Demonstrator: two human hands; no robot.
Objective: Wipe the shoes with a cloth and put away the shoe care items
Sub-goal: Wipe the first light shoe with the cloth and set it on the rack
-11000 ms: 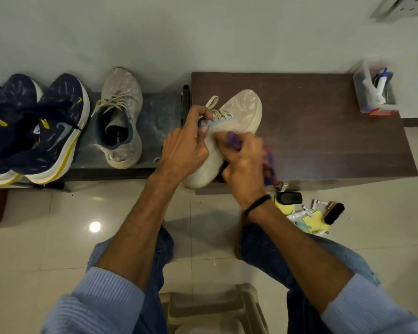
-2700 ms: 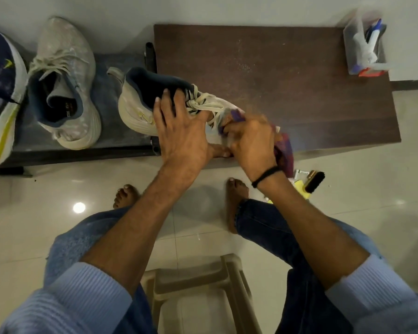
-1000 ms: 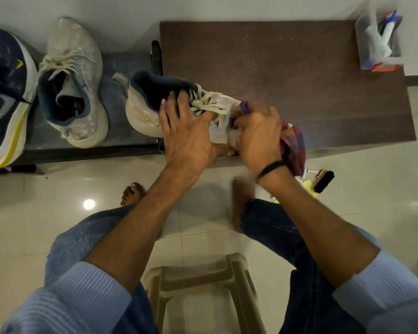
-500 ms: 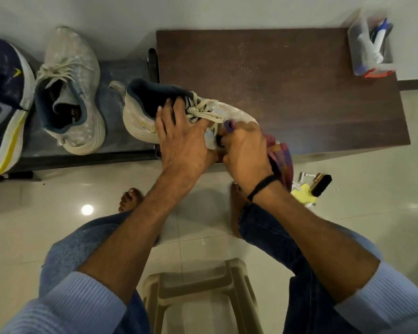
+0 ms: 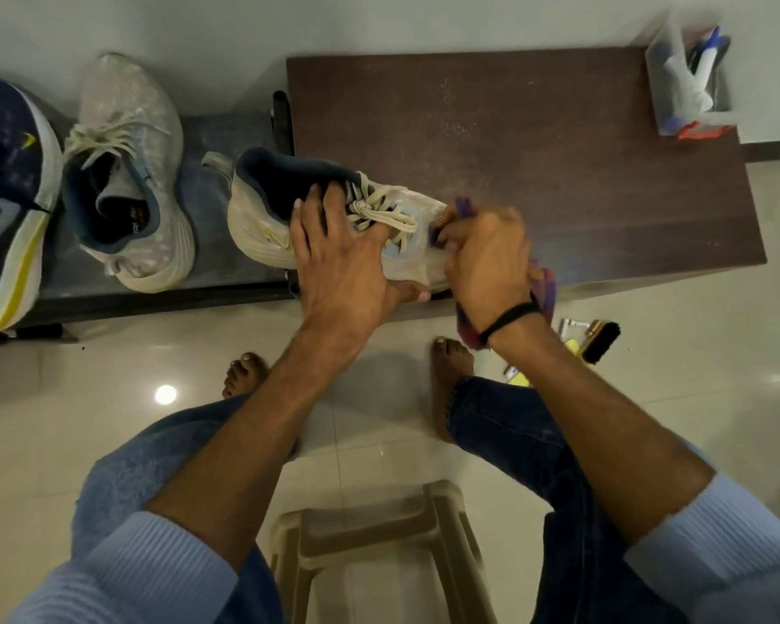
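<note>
- The pale shoe (image 5: 255,227) is at the left front corner of the brown table (image 5: 559,141). It is tilted so its sole faces the table's front edge. Its heel sticks out past the table's left edge and its toe points toward the table's middle.
- The left hand (image 5: 343,268) grasps the shoe at the midfoot, with fingers spread over the laces and collar and the thumb hooked round the sole.
- The right hand (image 5: 487,254) is clenched around a bunched checked cloth (image 5: 545,290) and presses it on the toe end of the shoe. A loose tail of cloth hangs over the table's front edge.
- The shoe looks light, with a soft knit upper that would give under pressure and a firmer foam sole.
- The midfoot hold, sole against thumb, seems the steadiest grip. The heel collar would probably fold, and the laces would slide.
- The cloth is limp, so it has to be balled up to rub with any force. Its trailing end could snag on the laces.
- A second pale shoe (image 5: 127,182) and a navy shoe (image 5: 5,195) sit on a dark rack (image 5: 212,182) left of the table. It is not clear whether they have been wiped.
- A brush (image 5: 604,336) lies on the floor below the table's front right, beside small yellow items too blurred to name.
- A clear box (image 5: 690,96) holding bottles stands at the table's far right corner. It is a likely place for the care items.
</note>
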